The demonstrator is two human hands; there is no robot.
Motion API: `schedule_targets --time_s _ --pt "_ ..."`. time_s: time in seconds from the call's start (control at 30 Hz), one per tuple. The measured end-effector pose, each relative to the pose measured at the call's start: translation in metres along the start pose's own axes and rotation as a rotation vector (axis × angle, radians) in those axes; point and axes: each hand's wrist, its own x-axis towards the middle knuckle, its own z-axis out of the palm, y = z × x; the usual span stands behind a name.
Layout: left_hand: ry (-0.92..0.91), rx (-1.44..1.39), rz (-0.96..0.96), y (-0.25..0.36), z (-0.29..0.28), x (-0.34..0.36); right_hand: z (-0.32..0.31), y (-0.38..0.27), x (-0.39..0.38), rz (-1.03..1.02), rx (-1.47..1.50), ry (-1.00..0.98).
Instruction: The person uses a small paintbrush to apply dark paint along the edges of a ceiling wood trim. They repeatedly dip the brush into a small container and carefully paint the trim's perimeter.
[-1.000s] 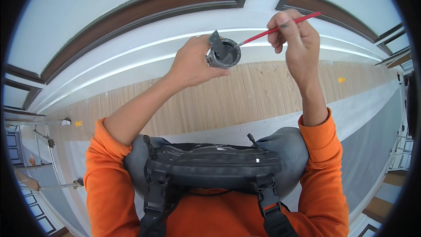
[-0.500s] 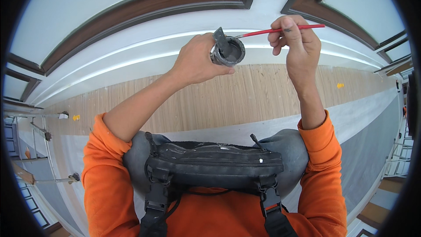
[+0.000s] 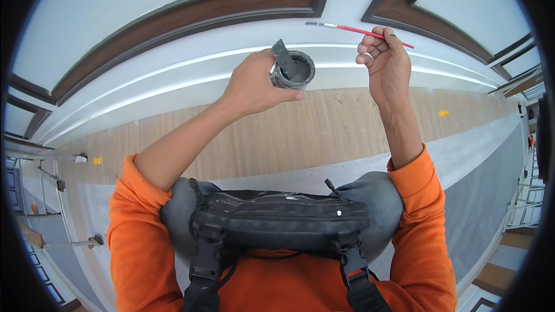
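Head view: left hand (image 3: 254, 84) grips the small grey paint pot (image 3: 293, 70). Right hand (image 3: 384, 60) pinches the thin red brush (image 3: 358, 30), now lifted out of the pot toward the brown frame (image 3: 231, 6).

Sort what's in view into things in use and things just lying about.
In use: small grey paint can in the left hand; thin red-handled brush in the right hand.

Lying about: yellow bits on the wooden floor; black chest pack, worn but untouched.
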Motion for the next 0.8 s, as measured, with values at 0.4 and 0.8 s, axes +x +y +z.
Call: schedule_targets --time_s 0.4,0.8 --pt "-0.031 0.026 -0.001 -0.005 0.005 0.000 0.002 0.012 0.006 -0.186 -0.304 0.169" --pt "-0.006 0.008 0.029 -0.005 0.004 0.000 0.005 0.014 0.005 -0.230 -0.409 0.122"
